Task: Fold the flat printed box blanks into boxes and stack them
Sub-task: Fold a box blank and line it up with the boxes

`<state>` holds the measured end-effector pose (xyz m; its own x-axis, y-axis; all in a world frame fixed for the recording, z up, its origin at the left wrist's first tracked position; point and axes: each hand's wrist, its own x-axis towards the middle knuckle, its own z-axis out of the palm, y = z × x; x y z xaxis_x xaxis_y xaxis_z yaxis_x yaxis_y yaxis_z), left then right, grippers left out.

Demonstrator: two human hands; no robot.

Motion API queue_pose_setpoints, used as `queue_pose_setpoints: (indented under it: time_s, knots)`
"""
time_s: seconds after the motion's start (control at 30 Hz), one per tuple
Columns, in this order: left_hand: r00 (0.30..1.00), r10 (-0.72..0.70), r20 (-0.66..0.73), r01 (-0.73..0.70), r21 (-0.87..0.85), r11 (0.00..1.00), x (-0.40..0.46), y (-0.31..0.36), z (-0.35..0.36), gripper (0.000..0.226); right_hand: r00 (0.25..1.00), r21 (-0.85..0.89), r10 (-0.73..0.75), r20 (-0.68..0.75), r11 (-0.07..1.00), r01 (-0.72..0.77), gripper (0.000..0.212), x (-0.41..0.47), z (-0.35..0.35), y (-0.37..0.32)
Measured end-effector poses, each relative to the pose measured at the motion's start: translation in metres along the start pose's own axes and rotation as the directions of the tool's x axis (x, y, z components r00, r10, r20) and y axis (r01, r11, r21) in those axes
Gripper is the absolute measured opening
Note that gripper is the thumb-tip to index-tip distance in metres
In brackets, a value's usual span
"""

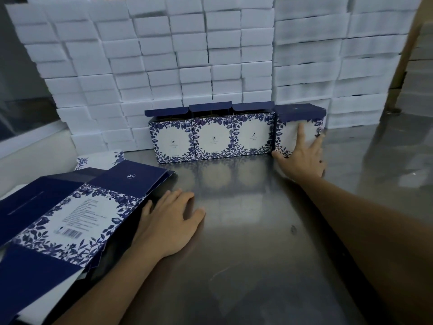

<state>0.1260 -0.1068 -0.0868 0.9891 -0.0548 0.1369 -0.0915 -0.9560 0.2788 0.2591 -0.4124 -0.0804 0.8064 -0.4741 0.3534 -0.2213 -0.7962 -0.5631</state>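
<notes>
Three folded blue-and-white floral boxes (212, 139) stand in a row at the back of the steel table (246, 242), their dark blue lids up. A fourth folded box (290, 127) stands at the right end of the row. My right hand (302, 158) presses flat against its front face, fingers straight. A pile of flat printed box blanks (70, 216) lies at the left. My left hand (171, 219) rests flat on the table beside the pile, its fingers touching the pile's right edge.
A tall wall of white foam blocks (187, 55) rises right behind the row of boxes. More white stacks (339, 66) stand at the back right. A brown cardboard edge (407, 55) runs up the right side.
</notes>
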Motion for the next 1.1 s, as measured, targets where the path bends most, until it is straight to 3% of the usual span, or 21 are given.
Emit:
queue_pose_setpoints:
  time_s: [0.2,0.9,1.1]
  knots:
    - [1.000,-0.003,0.004,0.003,-0.001,1.000,0.000,0.001,-0.001,0.055,0.993,-0.122,-0.006,0.118,0.992,0.021,0.082,0.008,0.007,0.006]
    - [1.000,-0.005,0.010,0.005,0.002,1.000,0.001,0.001,0.000,0.057,0.966,-0.208,-0.069,0.250,0.970,0.123,0.075,0.015,0.006,0.003]
    - [1.000,-0.008,0.007,0.008,0.004,1.000,0.001,0.000,0.001,0.057,0.957,-0.214,-0.139,0.255,0.957,0.196,0.059,-0.006,0.001,-0.001]
